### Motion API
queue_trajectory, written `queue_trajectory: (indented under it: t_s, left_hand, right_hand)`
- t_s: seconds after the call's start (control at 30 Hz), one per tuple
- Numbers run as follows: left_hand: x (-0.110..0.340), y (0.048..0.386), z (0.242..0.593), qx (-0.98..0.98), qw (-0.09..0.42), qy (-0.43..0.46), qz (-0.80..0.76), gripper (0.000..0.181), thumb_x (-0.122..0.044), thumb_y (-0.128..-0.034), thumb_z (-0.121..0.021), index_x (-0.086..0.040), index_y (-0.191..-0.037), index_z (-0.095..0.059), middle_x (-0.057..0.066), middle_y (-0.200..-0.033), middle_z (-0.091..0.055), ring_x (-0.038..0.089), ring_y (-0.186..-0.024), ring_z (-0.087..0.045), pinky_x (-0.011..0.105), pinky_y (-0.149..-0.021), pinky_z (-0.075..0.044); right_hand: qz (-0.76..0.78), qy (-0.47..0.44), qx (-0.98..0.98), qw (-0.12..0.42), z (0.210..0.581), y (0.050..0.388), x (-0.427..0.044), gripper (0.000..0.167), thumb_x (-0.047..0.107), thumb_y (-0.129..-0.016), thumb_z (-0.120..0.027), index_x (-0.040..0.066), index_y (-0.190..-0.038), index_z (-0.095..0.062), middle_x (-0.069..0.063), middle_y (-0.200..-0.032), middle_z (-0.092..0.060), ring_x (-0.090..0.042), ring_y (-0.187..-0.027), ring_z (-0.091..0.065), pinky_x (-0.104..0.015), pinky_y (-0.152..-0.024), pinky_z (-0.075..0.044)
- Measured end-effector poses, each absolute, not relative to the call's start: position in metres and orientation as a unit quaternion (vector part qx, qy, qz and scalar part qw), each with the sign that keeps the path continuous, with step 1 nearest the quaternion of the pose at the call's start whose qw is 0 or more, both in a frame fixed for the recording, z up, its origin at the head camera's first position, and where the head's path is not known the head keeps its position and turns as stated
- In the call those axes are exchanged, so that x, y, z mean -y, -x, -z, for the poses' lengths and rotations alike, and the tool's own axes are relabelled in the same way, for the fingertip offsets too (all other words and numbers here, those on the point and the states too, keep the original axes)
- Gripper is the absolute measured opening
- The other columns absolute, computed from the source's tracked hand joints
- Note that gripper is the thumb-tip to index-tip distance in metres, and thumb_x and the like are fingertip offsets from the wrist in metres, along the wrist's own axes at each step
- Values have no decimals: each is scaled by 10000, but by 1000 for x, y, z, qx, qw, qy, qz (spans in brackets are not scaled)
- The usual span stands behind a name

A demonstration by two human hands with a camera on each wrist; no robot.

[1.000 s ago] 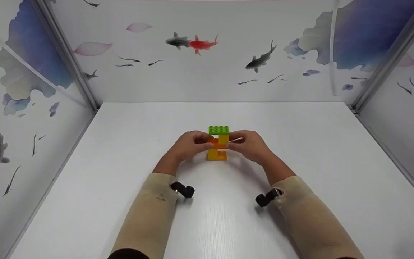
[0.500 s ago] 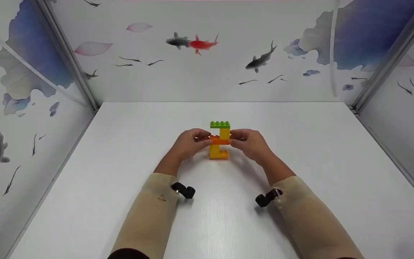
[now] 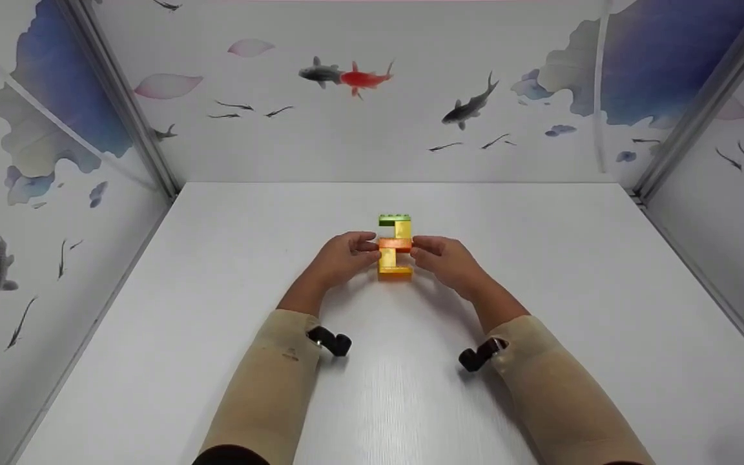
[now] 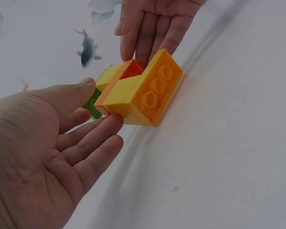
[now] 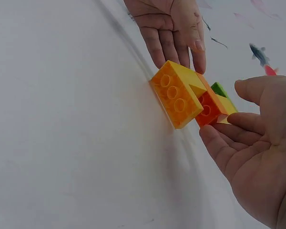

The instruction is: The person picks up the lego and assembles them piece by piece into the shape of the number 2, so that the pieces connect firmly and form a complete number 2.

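Note:
A zigzag stack of toy building bricks stands between my hands, tipped back with its top away from me. From the top it runs green brick (image 3: pixel 387 222), yellow brick (image 3: pixel 403 230), orange brick (image 3: pixel 395 244), another yellow brick (image 3: pixel 387 258) and a yellow-orange bottom brick (image 3: pixel 395 274). Its hollow underside shows in both wrist views. My left hand (image 3: pixel 347 257) has its fingertips at the left end of the orange brick, fingers fairly straight. On the other side, my right hand (image 3: pixel 444 261) touches the stack with its fingertips; its thumb (image 5: pixel 250 89) is apart from the bricks.
A white table (image 3: pixel 372 400) lies under the stack. White panels (image 3: pixel 372 148) printed with fish and petals rise behind and at both sides. A small black device (image 3: pixel 330 341) sits at the left cuff, and a matching one (image 3: pixel 482 355) at the right.
The stack has tipped backward: the green brick's studded top faced upward before and is now seen nearly edge-on. The fingertips have slipped outward to the ends of the orange brick.

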State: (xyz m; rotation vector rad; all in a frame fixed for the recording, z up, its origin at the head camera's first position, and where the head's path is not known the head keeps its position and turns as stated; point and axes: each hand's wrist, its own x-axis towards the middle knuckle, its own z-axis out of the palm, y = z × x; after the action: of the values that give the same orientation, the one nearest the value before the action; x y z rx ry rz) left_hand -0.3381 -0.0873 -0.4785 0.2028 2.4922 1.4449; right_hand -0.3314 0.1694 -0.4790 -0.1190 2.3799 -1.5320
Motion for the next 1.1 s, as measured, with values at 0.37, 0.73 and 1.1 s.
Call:
queue_trajectory:
  t_s: [0.37, 0.73, 1.1]
  left_hand:
    - [85, 336, 478, -835, 194, -42, -514, 615, -438, -1020, -722, -251, -1572, -527, 0, -1498, -655, 165, -1306, -670, 409, -1152, -535]
    - [88, 336, 479, -824, 204, -43, -526, 603, -422, -1035, -710, -231, -1576, -523, 14, -1516, -640, 148, -1298, -674, 372, -1122, -554]
    - [96, 345, 471, -856, 83, -24, -509, 558, -437, -1075, -632, -188, -1567, -543, 1, -1516, -646, 190, -1404, -615, 395, -1195, -495]
  right_hand:
    - [562, 40, -805, 185, 481, 328, -171, 628, 434, -1098, -596, 117, -1623, -460, -52, -1600, -571, -214, -1445, -596, -408, -1192, -490]
    - [578, 5, -795, 186, 480, 330, -172, 604, 414, -1095, -608, 116, -1606, -484, -80, -1558, -609, -222, -1410, -630, -399, -1176, -507]
    - [533, 12, -838, 116, 464, 335, -189, 581, 467, -1117, -535, 155, -1605, -493, -66, -1640, -531, -297, -1484, -558, -490, -1258, -416]
